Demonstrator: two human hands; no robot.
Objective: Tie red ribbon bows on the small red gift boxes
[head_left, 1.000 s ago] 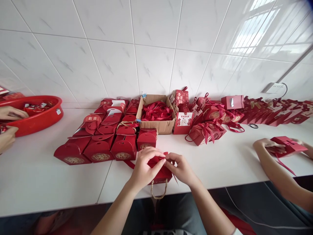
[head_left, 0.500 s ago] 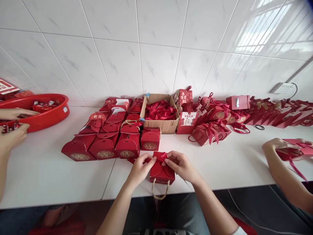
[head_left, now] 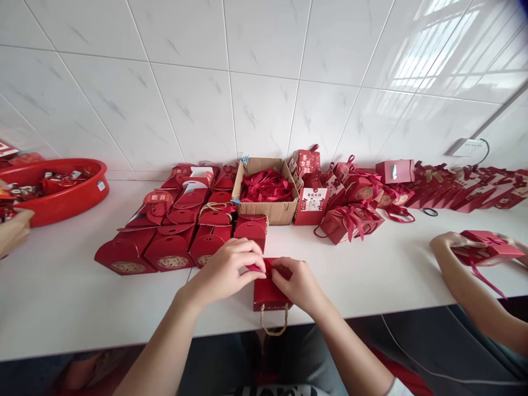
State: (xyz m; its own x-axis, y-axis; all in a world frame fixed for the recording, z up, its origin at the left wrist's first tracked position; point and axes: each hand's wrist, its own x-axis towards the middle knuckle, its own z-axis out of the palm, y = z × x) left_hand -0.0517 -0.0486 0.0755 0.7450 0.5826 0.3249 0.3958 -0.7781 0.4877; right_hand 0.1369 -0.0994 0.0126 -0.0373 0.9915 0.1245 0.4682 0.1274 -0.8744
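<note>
A small red gift box (head_left: pixel 272 294) stands near the table's front edge, its twisted rope handle (head_left: pixel 274 330) hanging toward me. Over its left side is my left hand (head_left: pixel 233 267), fingers curled and pinching a red ribbon (head_left: pixel 256 268). My right hand (head_left: pixel 295 280) is closed at the top of the box, its fingertips pressed together by the ribbon; they hide part of the ribbon and the lid. What exactly the right fingertips pinch is largely covered, but it appears to be the same ribbon.
Behind left stand rows of red gift boxes (head_left: pixel 171 247). A cardboard box (head_left: pixel 268 212) holds red ribbons. Ribboned boxes (head_left: pixel 350 223) stand to its right. A red basin (head_left: pixel 78 201) of wrapped items is at left, beside one person's hand (head_left: pixel 16 231). Another person's hand (head_left: pixel 447 242) holds a box at right.
My left hand has risen and turned over the box's left side, drawing the ribbon. My right hand stays at the lid. The person's hands at the basin have moved left.
</note>
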